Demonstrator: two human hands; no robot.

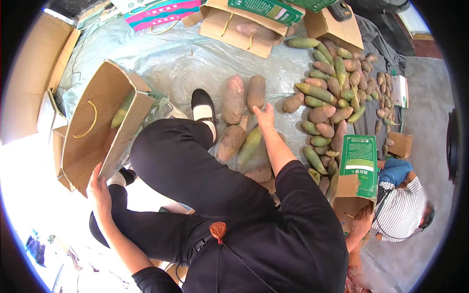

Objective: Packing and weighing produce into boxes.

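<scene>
Head view: left hand [99, 188] grips the open cardboard bag [97, 129] while the right hand [266, 116], fingers spread and empty, reaches for a tuber [255, 92], probably needing a firm grasp next.

Produce packing floor (tuber heap [337, 93], cartons [359, 166])

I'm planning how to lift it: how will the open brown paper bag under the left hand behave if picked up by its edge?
The paper bag would probably flex, since its thin walls already bow. It likely tips easily: it lies tilted, held by the left hand. With one green tuber inside, it seems light.
</scene>
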